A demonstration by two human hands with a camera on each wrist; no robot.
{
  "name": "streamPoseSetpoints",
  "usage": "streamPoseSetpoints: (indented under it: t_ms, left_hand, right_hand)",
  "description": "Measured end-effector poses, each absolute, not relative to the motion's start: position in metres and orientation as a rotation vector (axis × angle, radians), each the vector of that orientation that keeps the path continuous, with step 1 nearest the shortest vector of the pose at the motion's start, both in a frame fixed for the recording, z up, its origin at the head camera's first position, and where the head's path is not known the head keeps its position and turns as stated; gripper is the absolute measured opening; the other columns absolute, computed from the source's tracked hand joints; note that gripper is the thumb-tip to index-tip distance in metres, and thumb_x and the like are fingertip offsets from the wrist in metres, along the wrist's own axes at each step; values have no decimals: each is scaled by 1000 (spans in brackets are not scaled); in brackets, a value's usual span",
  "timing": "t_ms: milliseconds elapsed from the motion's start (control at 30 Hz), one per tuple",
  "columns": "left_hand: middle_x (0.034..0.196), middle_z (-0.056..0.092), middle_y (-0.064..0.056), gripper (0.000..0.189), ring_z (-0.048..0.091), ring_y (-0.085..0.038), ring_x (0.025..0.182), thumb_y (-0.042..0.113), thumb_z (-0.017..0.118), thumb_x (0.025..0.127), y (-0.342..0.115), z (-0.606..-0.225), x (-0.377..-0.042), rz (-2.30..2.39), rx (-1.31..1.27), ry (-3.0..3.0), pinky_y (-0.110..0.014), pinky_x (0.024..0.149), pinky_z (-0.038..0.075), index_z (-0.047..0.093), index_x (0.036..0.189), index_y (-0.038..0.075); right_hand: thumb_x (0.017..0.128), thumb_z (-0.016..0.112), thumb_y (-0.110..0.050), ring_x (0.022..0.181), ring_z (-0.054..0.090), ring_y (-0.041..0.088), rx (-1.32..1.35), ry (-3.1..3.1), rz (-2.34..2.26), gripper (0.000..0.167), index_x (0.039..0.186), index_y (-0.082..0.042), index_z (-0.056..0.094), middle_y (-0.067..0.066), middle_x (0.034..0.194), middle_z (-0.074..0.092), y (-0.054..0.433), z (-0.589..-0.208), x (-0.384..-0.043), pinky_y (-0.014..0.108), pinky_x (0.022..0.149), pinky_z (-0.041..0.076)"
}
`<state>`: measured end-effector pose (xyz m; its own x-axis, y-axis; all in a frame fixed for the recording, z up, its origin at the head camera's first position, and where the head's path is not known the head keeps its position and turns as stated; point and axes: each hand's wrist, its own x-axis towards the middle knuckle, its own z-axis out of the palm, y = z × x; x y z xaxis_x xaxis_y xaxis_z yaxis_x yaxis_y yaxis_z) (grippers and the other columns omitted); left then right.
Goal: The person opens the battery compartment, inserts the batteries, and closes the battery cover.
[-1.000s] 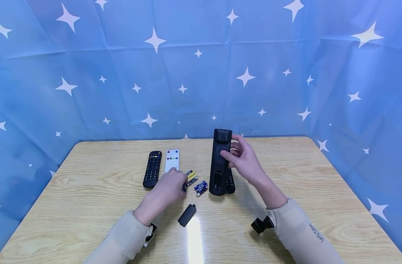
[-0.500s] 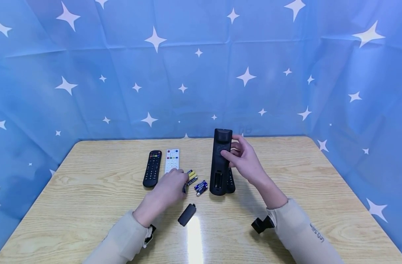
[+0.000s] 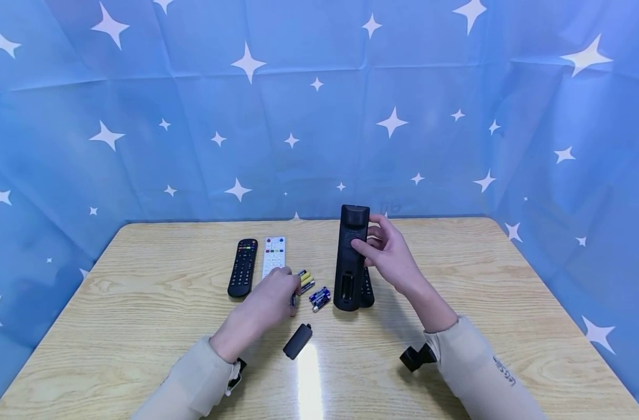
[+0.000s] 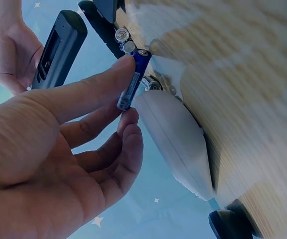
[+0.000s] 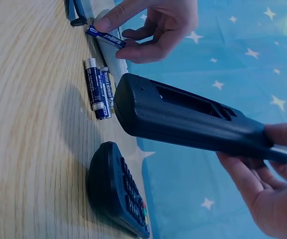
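Note:
My right hand (image 3: 390, 254) holds a black remote control (image 3: 353, 251) by its far half, back side up. The remote's battery compartment (image 5: 185, 101) is uncovered, and no battery shows in it. Between thumb and fingertips my left hand (image 3: 269, 294) pinches a blue battery (image 4: 135, 79), low over the table in front of the white remote (image 3: 274, 252). Blue batteries (image 3: 319, 298) lie in a small group between my hands, with yellow batteries (image 3: 305, 279) just behind. A black battery cover (image 3: 297, 342) lies nearer to me.
Another black remote (image 3: 242, 268) lies at the left, beside the white one. One more black remote (image 5: 116, 191) lies on the wooden table (image 3: 141, 326), partly under the held one. A blue star-patterned cloth (image 3: 319, 116) hangs behind the table.
The left hand turns very slightly, and a bit more of the pinched battery shows. My right hand and the held remote stay in place.

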<state>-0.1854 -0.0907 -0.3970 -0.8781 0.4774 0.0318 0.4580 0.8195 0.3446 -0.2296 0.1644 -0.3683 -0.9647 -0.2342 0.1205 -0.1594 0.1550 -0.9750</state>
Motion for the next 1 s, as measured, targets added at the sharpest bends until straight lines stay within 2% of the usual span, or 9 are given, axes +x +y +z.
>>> streamPoseSetpoints:
  t_ms: [233, 467, 1000]
  left_hand:
    - [88, 65, -8, 25, 63, -20, 82, -9, 85, 75, -92, -398, -184, 615, 759, 2915, -36, 71, 56, 70, 93, 0]
    - [93, 71, -9, 15, 67, -21, 85, -5, 82, 83, -92, -398, -183, 682, 791, 2920, -36, 74, 57, 74, 94, 1]
    - [87, 70, -6, 14, 62, -13, 74, -6, 82, 82, -92, -394, -184, 874, 875, 2842, -29, 66, 54, 72, 90, 0]
  right_hand:
    - [100, 67, -6, 97, 67, 24, -415, 2312, -1989, 51, 146, -9, 45, 19, 117, 62, 165, -369, -231, 41, 74, 60]
    - [100, 67, -5, 98, 68, 25, -419, 2301, -1999, 51, 146, -9, 45, 20, 118, 62, 165, -370, -231, 37, 72, 60]
    - [100, 67, -7, 98, 67, 25, -413, 2324, -1980, 51, 146, -10, 46, 19, 118, 63, 164, -370, -231, 35, 71, 59]
